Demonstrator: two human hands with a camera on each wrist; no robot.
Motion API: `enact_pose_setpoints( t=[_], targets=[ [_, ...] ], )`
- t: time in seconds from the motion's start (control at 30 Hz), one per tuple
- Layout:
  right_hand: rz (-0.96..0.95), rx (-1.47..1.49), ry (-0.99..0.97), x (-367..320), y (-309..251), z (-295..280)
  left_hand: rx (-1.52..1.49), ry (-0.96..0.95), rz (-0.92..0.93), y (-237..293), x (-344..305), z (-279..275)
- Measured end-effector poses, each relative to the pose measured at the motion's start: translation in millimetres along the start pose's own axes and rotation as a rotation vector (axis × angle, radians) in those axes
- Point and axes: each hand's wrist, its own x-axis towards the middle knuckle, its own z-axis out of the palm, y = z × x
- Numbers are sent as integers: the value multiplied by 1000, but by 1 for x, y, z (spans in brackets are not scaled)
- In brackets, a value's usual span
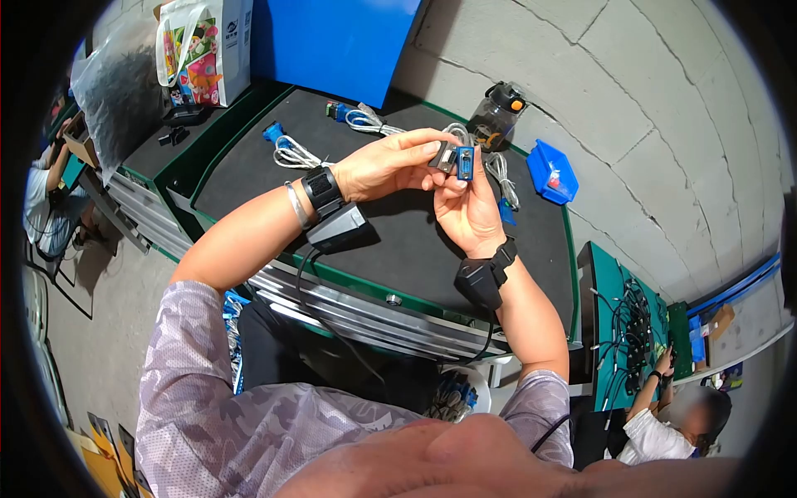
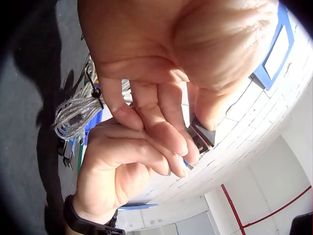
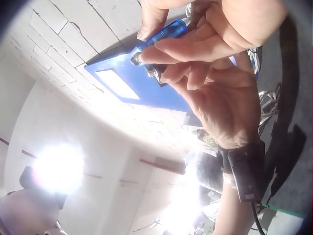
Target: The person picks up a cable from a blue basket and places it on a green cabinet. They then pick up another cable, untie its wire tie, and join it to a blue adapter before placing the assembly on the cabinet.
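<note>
Both hands meet above the dark mat. My right hand (image 1: 469, 212) pinches a blue connector (image 1: 466, 163) between thumb and fingers; in the right wrist view the blue connector (image 3: 164, 34) has a clear cable at its rear. My left hand (image 1: 386, 168) pinches a small black piece with a metal face (image 1: 444, 158), right beside the blue connector. In the left wrist view the black piece (image 2: 203, 135) is under the left thumb, and the left hand's (image 2: 171, 54) fingers overlap the right hand's (image 2: 127, 156). Whether the two pieces touch cannot be told.
Coiled cables with blue connectors (image 1: 295, 153) lie on the mat (image 1: 274, 199). At the back stand a dark bottle (image 1: 498, 112), a blue tray (image 1: 540, 178) and a blue panel (image 1: 332, 41). Bags (image 1: 203, 50) are at the left. Another person (image 1: 664, 427) is at the lower right.
</note>
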Motion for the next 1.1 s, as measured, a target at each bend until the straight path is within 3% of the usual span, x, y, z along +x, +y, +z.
enact_pose_setpoints(
  t=[0.17,0.53,1.1],
  targets=[
    [-7,6,-17,-3,-1,8,-46,-107,27,-3,1,-9],
    [14,-32,-78,-2,-2,6,-12,-15,9,0,-1,-2],
    [-40,-131,-73,-6,-2,16,-16,-23,9,3,-2,-3]
  ],
)
